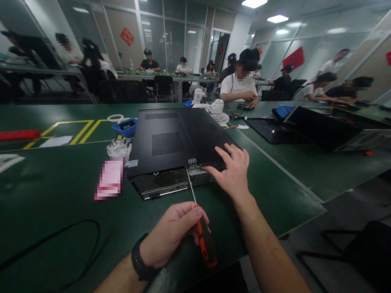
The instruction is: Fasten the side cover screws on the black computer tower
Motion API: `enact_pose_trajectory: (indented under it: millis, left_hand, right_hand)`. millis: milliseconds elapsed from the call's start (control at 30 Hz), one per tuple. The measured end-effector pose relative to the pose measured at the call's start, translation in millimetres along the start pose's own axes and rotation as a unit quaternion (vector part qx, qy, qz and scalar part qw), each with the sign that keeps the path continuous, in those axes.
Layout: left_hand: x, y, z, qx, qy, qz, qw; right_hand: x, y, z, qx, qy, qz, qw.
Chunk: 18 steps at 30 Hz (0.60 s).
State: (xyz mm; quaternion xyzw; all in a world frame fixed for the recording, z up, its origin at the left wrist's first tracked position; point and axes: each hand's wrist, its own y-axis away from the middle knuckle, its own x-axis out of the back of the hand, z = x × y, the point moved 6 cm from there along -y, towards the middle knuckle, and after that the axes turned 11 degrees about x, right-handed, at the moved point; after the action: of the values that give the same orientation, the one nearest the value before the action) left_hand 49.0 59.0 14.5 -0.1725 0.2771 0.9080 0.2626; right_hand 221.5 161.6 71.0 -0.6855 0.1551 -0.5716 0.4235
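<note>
A black computer case (167,143) lies flat in front of me, its rear panel with vent holes and ports facing me. My left hand (180,224) is closed round the orange and black handle of a screwdriver (205,240). The screwdriver's shaft slants up and away, its tip at the top edge of the rear panel near a checkered label (192,161). My right hand (233,173) rests spread on the case's near right corner, fingers on the top cover and thumb along the rear edge. It holds no tool.
Left of the case are white gloves (119,149), a blue tray (124,127) and a pixelated pink item (110,179). A black cable (97,228) lies front left. A white fan (220,118) stands behind. Another opened case (324,126) is at right; a co-worker (240,85) sits across.
</note>
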Motion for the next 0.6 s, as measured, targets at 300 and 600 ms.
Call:
enact_pose_trajectory:
  millis: [300,600]
  left_hand:
    - [2.1,3.4,1.6,0.019,0.006,-0.003,1.0]
    - [6.8,2.6,-2.9,0.023,0.008,0.008,1.0]
  right_hand:
    - [1.7,-3.0,-3.3,0.009,0.002,-0.007,1.0]
    - [2.7,-5.5,-4.3,0.017,0.006,-0.008,1.0]
